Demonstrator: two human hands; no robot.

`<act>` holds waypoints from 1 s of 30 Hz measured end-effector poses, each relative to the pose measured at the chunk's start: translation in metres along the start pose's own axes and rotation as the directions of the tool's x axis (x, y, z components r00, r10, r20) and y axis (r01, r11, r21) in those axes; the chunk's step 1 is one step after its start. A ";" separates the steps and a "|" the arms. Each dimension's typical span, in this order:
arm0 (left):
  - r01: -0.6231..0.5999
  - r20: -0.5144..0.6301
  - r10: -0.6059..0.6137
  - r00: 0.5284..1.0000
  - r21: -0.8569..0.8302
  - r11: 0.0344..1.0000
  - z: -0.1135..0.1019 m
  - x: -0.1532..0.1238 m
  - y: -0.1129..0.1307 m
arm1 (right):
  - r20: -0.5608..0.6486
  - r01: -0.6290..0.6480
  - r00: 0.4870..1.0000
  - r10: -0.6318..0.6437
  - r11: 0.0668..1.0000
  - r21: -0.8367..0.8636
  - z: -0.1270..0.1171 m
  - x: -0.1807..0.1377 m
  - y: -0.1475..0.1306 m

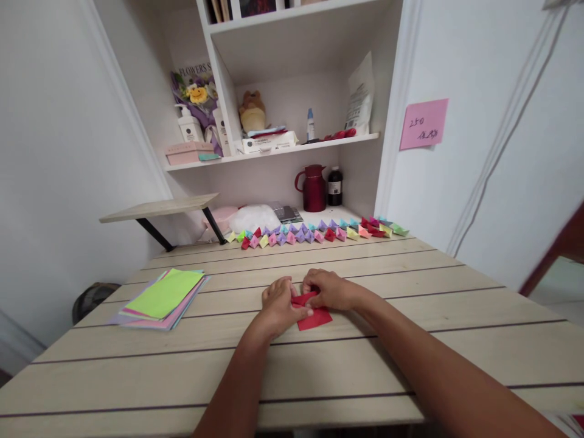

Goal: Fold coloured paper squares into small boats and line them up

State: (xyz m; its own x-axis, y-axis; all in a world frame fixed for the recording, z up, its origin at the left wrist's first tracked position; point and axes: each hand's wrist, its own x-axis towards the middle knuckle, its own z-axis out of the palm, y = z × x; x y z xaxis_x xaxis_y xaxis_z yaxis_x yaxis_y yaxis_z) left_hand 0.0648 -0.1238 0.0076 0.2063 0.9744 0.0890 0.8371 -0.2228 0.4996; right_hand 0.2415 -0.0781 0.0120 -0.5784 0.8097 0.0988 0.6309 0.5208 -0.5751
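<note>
A partly folded piece of red paper (316, 320) lies on the wooden table (365, 365) in front of me. My left hand (279, 306) grips its left side, thumb pressed on top. On the right side, my right hand (327, 288) has its fingers curled around the far edge and its thumb on the paper near the left thumb. The two hands are close together, and their fingers cover the paper's upper part, so the exact fold there is hidden.
A stack of coloured paper sheets (166, 295) lies at the left. Rows of small folded paper boats (301, 236) line the table's back edge. A small raised stand (159, 208) is at the back left. A red jug (314, 190) and a dark bottle (334, 187) stand behind.
</note>
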 end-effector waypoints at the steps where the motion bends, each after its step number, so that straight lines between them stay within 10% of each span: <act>1: -0.002 -0.009 0.002 1.000 -0.014 1.000 0.001 0.000 -0.001 | 0.004 0.006 1.000 -0.006 1.000 0.024 0.000 0.000 0.000; 12: -0.044 -0.197 -0.053 0.979 -0.455 0.889 0.012 0.013 -0.008 | -0.053 0.034 0.999 -0.011 0.895 0.445 0.002 0.000 0.012; 19: -0.048 -0.151 -0.102 0.983 -0.757 0.651 0.008 0.014 -0.009 | -0.173 0.075 0.983 0.061 0.730 0.680 0.008 0.011 0.007; 30: -0.034 -0.086 -0.090 0.992 -0.884 0.466 0.008 0.013 -0.006 | -0.232 0.090 0.969 0.084 0.753 0.652 -0.007 -0.002 -0.016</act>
State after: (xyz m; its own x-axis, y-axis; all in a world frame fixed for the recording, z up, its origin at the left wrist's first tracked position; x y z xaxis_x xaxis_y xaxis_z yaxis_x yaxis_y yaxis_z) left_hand 0.0665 -0.1099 -0.0010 0.0857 0.9894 0.1175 -0.0651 -0.1121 0.9916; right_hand 0.2362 -0.0865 0.0266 -0.3877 0.8913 0.2353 0.0858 0.2891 -0.9535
